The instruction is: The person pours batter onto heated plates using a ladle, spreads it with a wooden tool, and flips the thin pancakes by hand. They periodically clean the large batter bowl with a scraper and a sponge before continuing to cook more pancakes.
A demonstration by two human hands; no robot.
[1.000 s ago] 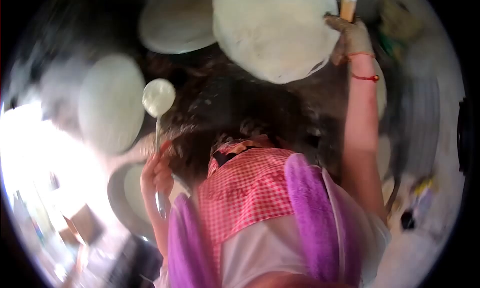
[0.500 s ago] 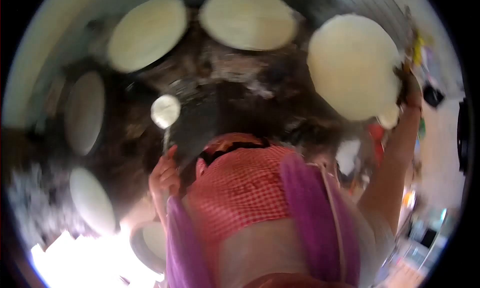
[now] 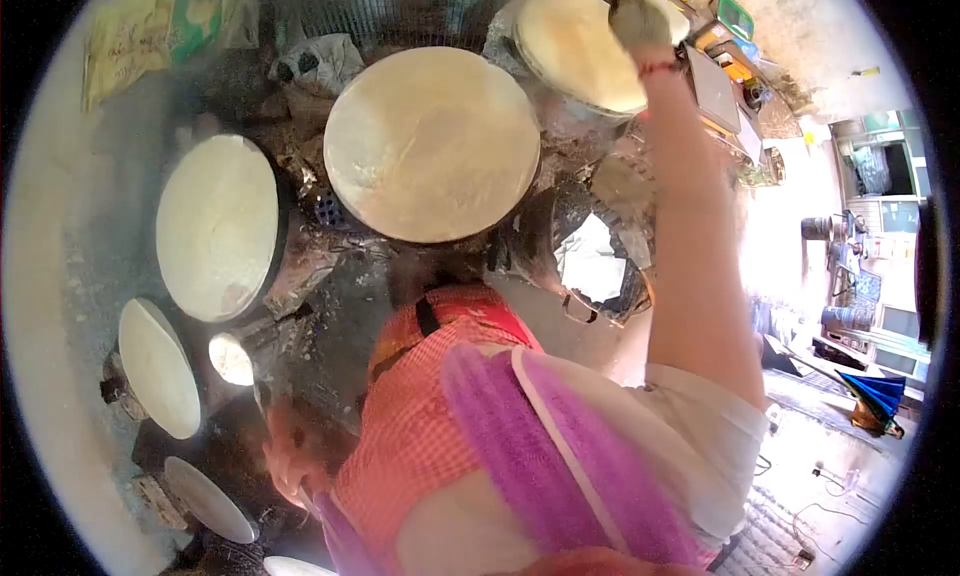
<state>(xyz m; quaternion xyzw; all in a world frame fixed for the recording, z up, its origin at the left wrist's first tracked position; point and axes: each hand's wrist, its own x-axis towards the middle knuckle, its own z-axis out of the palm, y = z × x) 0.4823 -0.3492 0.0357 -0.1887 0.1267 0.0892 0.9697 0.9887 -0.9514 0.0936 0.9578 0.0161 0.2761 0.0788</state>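
My left hand (image 3: 292, 454), at the lower left, is closed around the handle of a ladle (image 3: 231, 360). The ladle's round head looks white and bright, beside a pale disc. My right arm reaches to the upper right, a red band at its wrist. Blur smears my right hand (image 3: 638, 24), which is over the right edge of a thin round pancake (image 3: 575, 46) with a tan middle; its fingers do not show clearly. A large pale pancake (image 3: 432, 141) lies on a round griddle in front of me. Another pale round (image 3: 217, 228) lies to its left.
More pale rounds (image 3: 160, 368) curve down the left side. An opening with bright white inside (image 3: 592, 261) lies below my right arm. Far right stand boxes (image 3: 713, 88) and a green-lidded container (image 3: 734, 18). A yellow-green bag (image 3: 165, 36) is at the upper left.
The view has swung to the right, so the rounds appear shifted left and down. My right hand remains by the rightmost pancake's edge; my left hand still holds the ladle, now lower in view.
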